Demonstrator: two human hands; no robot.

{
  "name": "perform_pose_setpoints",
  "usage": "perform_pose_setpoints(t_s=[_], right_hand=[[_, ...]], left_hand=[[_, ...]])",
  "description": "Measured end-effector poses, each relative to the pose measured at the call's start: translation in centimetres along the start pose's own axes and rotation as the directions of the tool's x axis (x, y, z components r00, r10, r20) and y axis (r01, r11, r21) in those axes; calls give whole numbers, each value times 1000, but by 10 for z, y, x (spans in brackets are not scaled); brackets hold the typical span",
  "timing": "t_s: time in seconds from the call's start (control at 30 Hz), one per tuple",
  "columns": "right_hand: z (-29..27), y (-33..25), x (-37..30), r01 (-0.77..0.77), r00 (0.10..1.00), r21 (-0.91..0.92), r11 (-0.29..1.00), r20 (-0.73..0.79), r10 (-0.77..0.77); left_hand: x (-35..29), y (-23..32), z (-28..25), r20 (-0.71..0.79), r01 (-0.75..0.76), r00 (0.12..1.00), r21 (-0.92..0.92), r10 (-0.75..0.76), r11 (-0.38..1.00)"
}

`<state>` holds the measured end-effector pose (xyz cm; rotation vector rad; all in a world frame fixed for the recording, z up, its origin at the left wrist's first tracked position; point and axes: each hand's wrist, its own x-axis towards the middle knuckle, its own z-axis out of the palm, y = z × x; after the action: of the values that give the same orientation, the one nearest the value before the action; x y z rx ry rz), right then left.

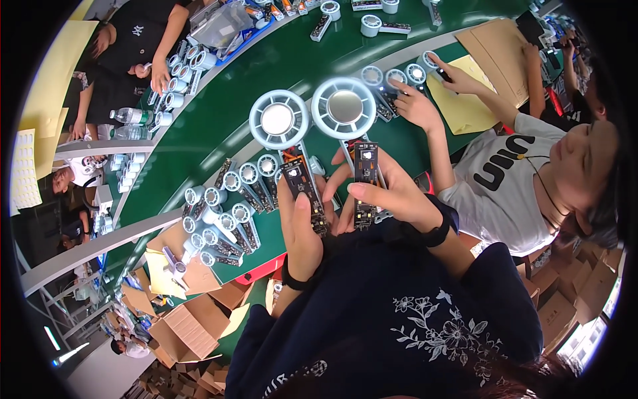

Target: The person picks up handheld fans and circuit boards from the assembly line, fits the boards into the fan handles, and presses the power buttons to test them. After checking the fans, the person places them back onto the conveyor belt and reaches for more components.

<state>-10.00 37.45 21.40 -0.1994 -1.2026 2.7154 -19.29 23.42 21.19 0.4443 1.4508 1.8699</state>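
Note:
My left hand (pixel 302 233) is closed round the handle of a light-blue handheld fan (pixel 258 120). The thumb lies on its bare black circuit board (pixel 294 178), where a small light shines. In my right hand (pixel 399 193) is a second handheld fan (pixel 320 110), gripped the same way with the thumb on its board (pixel 366 176). Both fan heads are round with a silvery disc in the middle, and they stand side by side, pointing away from me. Coloured wires show by the left fan's neck. My fingers behind the handles are partly hidden.
Several more fans (pixel 229 219) with bare boards lie to the left on the green table (pixel 219 120). At the right a co-worker's hands (pixel 419 106) touch other fans by a yellow sheet (pixel 465 100). A pale curved rail (pixel 100 246) crosses at left; cardboard boxes (pixel 189 329) stand below.

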Motion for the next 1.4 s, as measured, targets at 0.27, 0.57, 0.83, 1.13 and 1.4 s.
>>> perform_pose_setpoints(t_s=[0.27,0.57,0.83,1.13,1.4], right_hand=[[1,3,-6,8,1000,-40,999,-2,-9],[3,1,-8,-7,1000,-32,999,-19,7],[-1,7,-6,34,999,-83,996,4,-33],[-1,7,-4,26,1000,-78,997,-2,-26],[-2,7,-5,21,998,-107,994,54,-15]], left_hand=[[-4,-3,2,32,-11,999,-3,11,1000],[-6,-5,4,-4,-49,999,87,50,995],[-5,-11,0,6,-41,999,-6,41,999],[-3,-13,-2,-26,-56,998,39,58,998],[-3,-12,-3,-36,-53,998,-9,53,999]])
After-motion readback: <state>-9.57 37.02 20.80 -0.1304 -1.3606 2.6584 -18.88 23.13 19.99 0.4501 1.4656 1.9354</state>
